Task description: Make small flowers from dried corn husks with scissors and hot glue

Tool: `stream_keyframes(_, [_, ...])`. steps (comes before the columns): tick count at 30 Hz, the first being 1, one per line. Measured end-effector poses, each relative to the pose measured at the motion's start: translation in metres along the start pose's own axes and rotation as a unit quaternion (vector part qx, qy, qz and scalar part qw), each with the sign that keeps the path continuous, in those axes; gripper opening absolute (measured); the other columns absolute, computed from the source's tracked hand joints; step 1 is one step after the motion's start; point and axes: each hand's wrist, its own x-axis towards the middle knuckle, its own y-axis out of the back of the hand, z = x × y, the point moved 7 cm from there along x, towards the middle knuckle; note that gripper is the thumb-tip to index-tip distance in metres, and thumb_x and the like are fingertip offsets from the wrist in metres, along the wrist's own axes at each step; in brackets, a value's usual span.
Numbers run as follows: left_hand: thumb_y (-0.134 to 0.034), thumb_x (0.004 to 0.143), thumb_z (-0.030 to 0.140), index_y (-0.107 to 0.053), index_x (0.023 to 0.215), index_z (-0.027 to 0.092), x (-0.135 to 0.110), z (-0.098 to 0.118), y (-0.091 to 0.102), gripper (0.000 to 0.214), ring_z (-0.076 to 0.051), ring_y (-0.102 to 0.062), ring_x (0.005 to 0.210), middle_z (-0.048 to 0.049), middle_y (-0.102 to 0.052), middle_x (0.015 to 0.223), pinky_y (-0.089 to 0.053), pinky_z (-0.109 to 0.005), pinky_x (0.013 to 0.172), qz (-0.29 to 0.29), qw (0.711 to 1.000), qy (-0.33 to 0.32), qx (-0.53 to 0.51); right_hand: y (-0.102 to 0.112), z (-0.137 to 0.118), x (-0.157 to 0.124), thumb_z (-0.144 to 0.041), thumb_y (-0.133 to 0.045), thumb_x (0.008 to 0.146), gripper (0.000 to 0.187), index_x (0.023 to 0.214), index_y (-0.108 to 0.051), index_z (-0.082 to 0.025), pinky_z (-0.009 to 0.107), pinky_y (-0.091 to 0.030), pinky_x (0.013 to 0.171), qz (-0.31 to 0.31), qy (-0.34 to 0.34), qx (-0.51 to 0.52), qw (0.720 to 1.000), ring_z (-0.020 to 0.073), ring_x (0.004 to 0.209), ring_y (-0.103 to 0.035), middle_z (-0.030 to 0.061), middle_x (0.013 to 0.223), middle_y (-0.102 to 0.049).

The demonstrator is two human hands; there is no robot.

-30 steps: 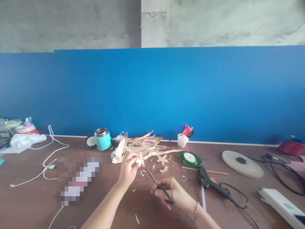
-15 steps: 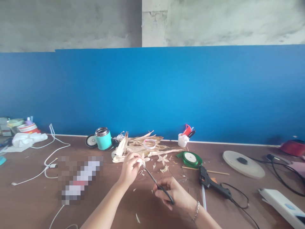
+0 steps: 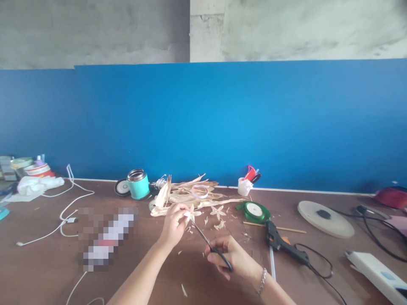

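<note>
My left hand (image 3: 173,225) pinches a small pale piece of dried husk (image 3: 187,214) between thumb and fingertips. In my right hand (image 3: 235,256) are black-handled scissors (image 3: 201,234), their blades pointing up and left to the pinched piece. Whether the blades touch it I cannot tell. Just behind my left fingertips lie pale petals (image 3: 196,213), partly covered by the hand. A star-shaped husk flower (image 3: 218,212) rests on the table to their right, with husk scraps (image 3: 219,225) around it.
Behind my hands lies a heap of dried husks (image 3: 181,198) with a tape roll (image 3: 199,192) on it. A turquoise jar (image 3: 138,185) stands left. Green ribbon (image 3: 257,212), a wooden stick (image 3: 291,230) and a black glue gun (image 3: 286,248) with its cord lie right.
Hardly anything differs. Both hands keep their places, with the scissors still at the pale husk piece; the whole view has shifted very slightly.
</note>
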Motion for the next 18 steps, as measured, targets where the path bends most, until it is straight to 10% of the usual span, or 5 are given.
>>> stream_keyframes(18, [-0.049,0.082,0.015,-0.06,0.067,0.02,0.0021,0.0022,0.003,0.019,-0.019,-0.056,0.08,-0.0044,-0.061,0.079,-0.046,-0.032,0.073,0.013,1.0,0.004,-0.003,0.0013,-0.0009,0.0004,-0.045,-0.075,0.059,0.039,0.075,-0.061,-0.012,0.017,-0.022,0.032,0.028,0.006,0.034,0.999,0.0024,0.034,-0.031,-0.0094,0.044,-0.04])
